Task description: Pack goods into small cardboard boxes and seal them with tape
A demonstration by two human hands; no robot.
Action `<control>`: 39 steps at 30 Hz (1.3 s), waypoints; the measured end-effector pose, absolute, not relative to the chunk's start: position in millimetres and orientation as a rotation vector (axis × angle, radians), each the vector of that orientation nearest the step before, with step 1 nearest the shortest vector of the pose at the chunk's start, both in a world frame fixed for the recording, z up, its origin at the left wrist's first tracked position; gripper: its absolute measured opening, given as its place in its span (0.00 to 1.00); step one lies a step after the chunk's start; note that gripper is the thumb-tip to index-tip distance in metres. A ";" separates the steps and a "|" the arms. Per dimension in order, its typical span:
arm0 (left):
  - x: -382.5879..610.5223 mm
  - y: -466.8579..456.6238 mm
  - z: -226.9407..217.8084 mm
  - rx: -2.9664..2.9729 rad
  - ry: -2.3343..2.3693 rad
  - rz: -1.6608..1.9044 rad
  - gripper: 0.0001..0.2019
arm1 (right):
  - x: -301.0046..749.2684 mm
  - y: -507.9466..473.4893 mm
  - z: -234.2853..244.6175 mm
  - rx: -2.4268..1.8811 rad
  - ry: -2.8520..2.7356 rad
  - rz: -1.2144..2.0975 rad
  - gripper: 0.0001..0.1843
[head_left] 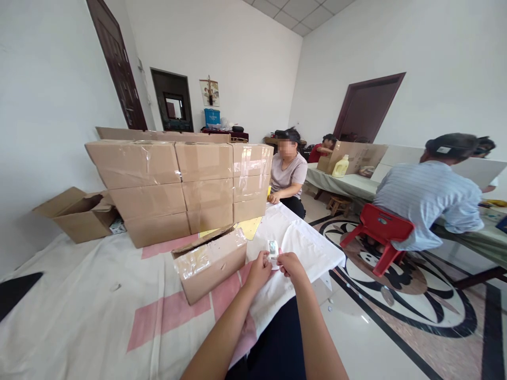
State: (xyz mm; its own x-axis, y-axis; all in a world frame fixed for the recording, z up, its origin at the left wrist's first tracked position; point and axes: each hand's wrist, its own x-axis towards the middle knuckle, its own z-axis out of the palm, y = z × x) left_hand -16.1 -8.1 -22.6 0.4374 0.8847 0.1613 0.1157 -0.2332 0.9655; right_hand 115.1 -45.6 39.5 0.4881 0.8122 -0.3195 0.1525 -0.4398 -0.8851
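Observation:
Between my two hands, near the table's right edge, is a small white packet (273,247) with a greenish picture on its upper part. The fingers of my left hand (259,271) pinch its left side. My right hand (291,265) is closed at its right side, fingertips pressed against it. Whether it is a box or a pouch I cannot make out. To the left of my hands lies a long cardboard box (216,264), its flap partly raised along the far side; its inside is hidden.
Stacked taped cartons (206,184) form a wall across the table. An opened carton (85,214) stands at far left. One person (288,171) sits beyond the table corner; another (431,195) sits on a red chair (380,227) at right, by a second table with a yellow jug (340,167).

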 end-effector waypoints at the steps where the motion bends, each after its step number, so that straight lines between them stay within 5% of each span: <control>1: -16.2 -7.9 -22.3 1.660 0.885 0.929 0.14 | 113.9 -47.0 39.5 -1.867 -0.777 1.023 0.13; 7: -16.9 -7.3 -21.5 1.670 0.886 0.922 0.15 | 103.2 -56.7 36.2 -1.671 -0.642 1.049 0.05; 12: -17.6 -5.7 -24.1 1.668 0.884 0.908 0.16 | 90.9 -63.7 25.9 -1.532 -0.538 0.924 0.22; 39: -28.0 -8.5 -12.4 1.882 0.897 0.916 0.22 | 72.8 -65.8 -15.9 -1.359 -0.488 0.785 0.18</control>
